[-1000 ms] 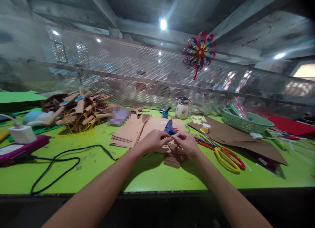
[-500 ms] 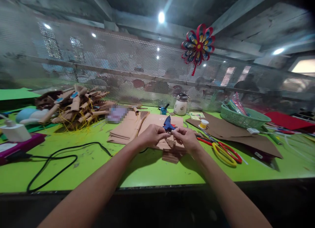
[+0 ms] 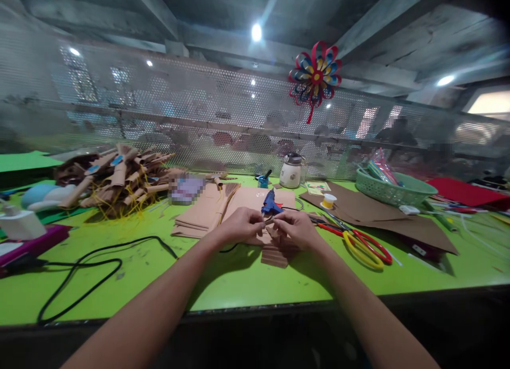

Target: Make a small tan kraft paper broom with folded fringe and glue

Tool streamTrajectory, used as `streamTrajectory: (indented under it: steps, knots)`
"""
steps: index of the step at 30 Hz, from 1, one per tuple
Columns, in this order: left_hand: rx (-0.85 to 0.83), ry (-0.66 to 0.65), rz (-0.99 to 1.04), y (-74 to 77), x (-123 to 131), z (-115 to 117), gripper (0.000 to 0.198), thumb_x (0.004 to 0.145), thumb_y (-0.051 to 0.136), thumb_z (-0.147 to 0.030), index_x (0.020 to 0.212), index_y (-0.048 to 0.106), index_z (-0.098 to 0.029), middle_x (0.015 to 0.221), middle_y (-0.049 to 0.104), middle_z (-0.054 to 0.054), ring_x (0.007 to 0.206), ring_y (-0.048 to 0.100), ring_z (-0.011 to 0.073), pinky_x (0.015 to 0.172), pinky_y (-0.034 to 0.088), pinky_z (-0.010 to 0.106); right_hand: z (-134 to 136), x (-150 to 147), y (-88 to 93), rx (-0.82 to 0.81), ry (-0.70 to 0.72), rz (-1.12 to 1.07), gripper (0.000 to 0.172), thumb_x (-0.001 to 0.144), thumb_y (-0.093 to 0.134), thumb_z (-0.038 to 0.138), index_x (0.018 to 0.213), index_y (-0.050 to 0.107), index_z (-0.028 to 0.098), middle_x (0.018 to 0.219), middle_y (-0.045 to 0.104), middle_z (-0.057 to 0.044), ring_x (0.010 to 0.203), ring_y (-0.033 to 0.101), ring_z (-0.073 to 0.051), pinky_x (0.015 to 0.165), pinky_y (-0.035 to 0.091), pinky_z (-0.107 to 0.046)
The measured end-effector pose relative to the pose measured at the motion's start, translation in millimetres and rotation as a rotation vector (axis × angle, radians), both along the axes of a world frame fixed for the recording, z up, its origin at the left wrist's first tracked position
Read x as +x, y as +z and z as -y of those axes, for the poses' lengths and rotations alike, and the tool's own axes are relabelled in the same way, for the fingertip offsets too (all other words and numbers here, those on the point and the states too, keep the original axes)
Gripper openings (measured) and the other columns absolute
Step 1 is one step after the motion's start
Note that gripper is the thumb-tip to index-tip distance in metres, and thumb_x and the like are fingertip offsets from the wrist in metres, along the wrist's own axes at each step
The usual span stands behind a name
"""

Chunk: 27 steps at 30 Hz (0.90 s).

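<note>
Your left hand (image 3: pixel 244 225) and right hand (image 3: pixel 297 229), fingertips pinched on what looks like a thin brown strip (image 3: pixel 268 220), have drawn slightly apart, baring it near the ridged brown paper (image 3: pixel 274 256); both seem to share it.

Brown paper (image 3: pixel 274 256) (striped), blue glue gun (image 3: pixel 269 202)

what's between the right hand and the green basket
In the head view, scissors, a spool and brown sheets lie between the right hand and the basket.
</note>
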State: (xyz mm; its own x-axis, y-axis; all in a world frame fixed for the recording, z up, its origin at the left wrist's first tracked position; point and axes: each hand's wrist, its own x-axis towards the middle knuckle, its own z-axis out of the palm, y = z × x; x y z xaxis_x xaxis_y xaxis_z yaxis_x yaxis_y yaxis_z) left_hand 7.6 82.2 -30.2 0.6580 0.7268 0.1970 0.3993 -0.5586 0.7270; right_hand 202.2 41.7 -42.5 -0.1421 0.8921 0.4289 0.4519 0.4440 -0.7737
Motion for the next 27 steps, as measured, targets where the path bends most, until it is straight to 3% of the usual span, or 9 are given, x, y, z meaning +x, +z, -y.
streamTrajectory:
  steps: [4, 11, 18, 27]
  knots:
    - [0.106, -0.019, -0.069, 3.4, 3, 4, 0.033, 0.081, 0.048, -0.040, 0.089, 0.068, -0.014, 0.071, 0.068, 0.005, 0.062, 0.057, 0.0140, 0.054, 0.036, 0.020, 0, -2, -4.1, 0.123, 0.023, 0.088, 0.017, 0.080, 0.056, 0.025, 0.082, 0.071, 0.017, 0.067, 0.068, -0.004, 0.056, 0.058, -0.014, 0.055, 0.046, -0.025]
    - [0.243, 0.042, -0.181, 2.3, 7, 8, 0.030, 0.084, 0.046, -0.034, 0.073, 0.065, -0.014, 0.059, 0.063, 0.003, 0.052, 0.048, 0.0125, 0.052, 0.030, 0.021, -5, -2, -14.2, 0.313, 0.000, 0.285, 0.019, 0.082, 0.053, 0.020, 0.090, 0.071, 0.020, 0.086, 0.072, -0.008, 0.072, 0.064, -0.018, 0.069, 0.048, -0.031]
    - [0.363, 0.056, -0.216, -3.0, 8, 8, 0.027, 0.084, 0.043, -0.028, 0.079, 0.066, -0.015, 0.068, 0.065, 0.006, 0.056, 0.049, 0.0140, 0.052, 0.027, 0.023, -4, -3, -14.0, 0.339, -0.034, 0.360, 0.018, 0.084, 0.051, 0.017, 0.088, 0.068, 0.017, 0.085, 0.070, -0.009, 0.074, 0.063, -0.018, 0.070, 0.047, -0.030]
    - [0.436, 0.207, -0.273, -7.2, 18, 14, 0.026, 0.083, 0.044, -0.026, 0.077, 0.066, -0.015, 0.069, 0.065, 0.011, 0.061, 0.055, 0.0191, 0.057, 0.031, 0.027, 0, -15, -20.5, 0.344, -0.183, 0.440, 0.016, 0.086, 0.046, 0.016, 0.081, 0.062, 0.016, 0.079, 0.066, -0.007, 0.069, 0.056, -0.017, 0.065, 0.041, -0.028]
